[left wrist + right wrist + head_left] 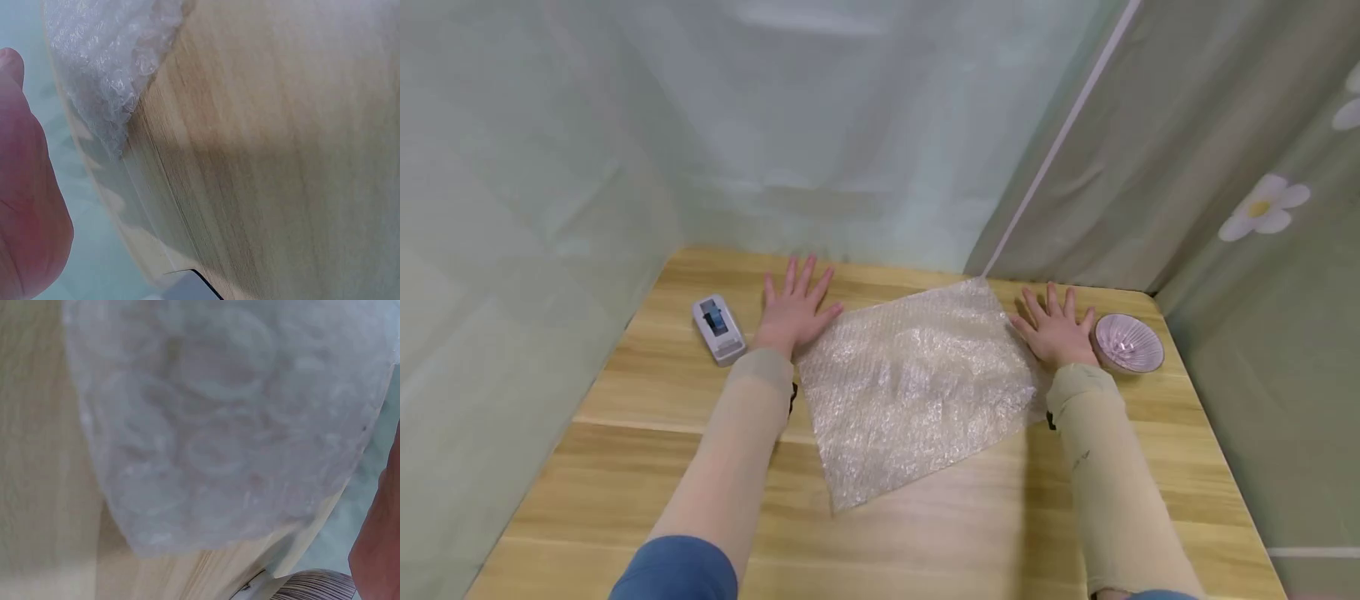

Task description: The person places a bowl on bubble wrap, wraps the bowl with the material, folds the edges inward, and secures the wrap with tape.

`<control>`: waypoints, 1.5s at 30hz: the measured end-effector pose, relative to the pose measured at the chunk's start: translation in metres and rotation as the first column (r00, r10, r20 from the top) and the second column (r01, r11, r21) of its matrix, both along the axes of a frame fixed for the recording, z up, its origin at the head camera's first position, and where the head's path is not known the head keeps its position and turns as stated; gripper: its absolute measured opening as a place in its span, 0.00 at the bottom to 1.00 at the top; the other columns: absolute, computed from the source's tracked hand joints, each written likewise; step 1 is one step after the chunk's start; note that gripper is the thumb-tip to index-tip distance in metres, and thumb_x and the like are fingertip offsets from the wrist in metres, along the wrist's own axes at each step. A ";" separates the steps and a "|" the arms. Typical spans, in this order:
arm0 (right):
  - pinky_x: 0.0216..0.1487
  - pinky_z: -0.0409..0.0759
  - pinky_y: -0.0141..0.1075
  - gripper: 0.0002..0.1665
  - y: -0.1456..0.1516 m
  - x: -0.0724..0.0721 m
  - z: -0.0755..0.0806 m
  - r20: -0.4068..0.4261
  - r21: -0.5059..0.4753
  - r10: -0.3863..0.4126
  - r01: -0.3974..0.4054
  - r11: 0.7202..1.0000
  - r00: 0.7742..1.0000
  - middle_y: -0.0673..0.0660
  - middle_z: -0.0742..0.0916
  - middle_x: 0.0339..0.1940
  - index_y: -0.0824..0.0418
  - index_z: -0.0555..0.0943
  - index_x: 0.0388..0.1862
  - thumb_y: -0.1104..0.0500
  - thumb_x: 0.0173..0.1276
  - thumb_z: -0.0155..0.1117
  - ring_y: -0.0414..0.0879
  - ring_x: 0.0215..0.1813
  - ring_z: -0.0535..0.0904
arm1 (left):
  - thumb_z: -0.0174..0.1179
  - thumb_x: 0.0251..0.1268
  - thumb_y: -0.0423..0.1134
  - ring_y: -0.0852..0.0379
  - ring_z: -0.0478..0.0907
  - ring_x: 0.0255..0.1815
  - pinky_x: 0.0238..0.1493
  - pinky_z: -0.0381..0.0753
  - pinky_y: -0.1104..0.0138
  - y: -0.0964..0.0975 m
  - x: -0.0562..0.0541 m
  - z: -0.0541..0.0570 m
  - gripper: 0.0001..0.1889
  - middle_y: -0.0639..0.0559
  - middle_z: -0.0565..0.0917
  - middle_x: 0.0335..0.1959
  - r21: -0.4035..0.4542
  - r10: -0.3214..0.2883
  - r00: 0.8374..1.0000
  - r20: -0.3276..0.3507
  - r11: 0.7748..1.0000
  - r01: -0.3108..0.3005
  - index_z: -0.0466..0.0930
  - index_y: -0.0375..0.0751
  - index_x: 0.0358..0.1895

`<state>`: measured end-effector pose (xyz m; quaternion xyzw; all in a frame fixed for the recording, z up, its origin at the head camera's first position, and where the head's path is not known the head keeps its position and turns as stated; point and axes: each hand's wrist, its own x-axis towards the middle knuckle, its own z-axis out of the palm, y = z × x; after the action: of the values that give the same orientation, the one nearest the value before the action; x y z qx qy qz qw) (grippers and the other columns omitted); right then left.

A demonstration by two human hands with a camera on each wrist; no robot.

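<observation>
A sheet of clear bubble wrap lies slantwise on the wooden table, between my two hands. My left hand, fingers spread and straight, is at the sheet's left corner, with the thumb close to its edge. Beyond the sheet's right edge my right hand is spread out too, its thumb side near the wrap. In the left wrist view a corner of the bubble wrap shows beside the palm. The right wrist view has the wrap large and close, with part of the right hand at the edge.
A small grey-white device with a dark window lies left of my left hand. A ribbed, pinkish bowl stands just right of my right hand. Pale curtains hang along the table's back and sides.
</observation>
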<state>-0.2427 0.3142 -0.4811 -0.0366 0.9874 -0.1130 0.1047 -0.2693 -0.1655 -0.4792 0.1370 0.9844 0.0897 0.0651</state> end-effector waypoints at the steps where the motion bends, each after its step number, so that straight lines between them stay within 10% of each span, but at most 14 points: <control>1: 0.69 0.15 0.79 0.49 0.000 0.000 -0.002 0.002 0.005 0.000 0.000 1.000 1.000 0.67 0.37 0.89 0.45 0.42 0.92 0.25 0.83 0.32 0.71 0.84 0.18 | 0.36 0.83 0.70 0.34 0.22 0.87 0.77 0.21 0.29 0.000 0.001 -0.001 0.43 0.43 0.29 0.89 -0.002 -0.003 1.000 -0.002 1.000 0.003 0.37 0.55 0.90; 10: 0.70 0.15 0.78 0.48 0.001 0.007 -0.015 0.003 -0.020 -0.004 0.004 1.000 1.000 0.67 0.39 0.90 0.45 0.45 0.92 0.26 0.84 0.35 0.70 0.85 0.19 | 0.34 0.83 0.70 0.36 0.17 0.86 0.75 0.18 0.28 -0.001 0.001 -0.029 0.43 0.44 0.25 0.89 0.023 -0.003 1.000 0.007 1.000 0.003 0.33 0.57 0.90; 45: 0.80 0.24 0.70 0.46 0.005 0.011 -0.012 0.065 -0.106 0.046 -0.039 0.994 0.997 0.63 0.34 0.89 0.44 0.40 0.92 0.28 0.85 0.35 0.69 0.86 0.22 | 0.35 0.84 0.69 0.34 0.19 0.86 0.77 0.18 0.30 0.004 0.004 -0.019 0.44 0.43 0.26 0.89 0.086 -0.025 0.998 0.053 0.996 0.020 0.33 0.52 0.90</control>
<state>-0.2314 0.3187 -0.4931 -0.0591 0.9750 -0.1634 0.1382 -0.2653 -0.1618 -0.4979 0.1482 0.9759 0.1346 0.0867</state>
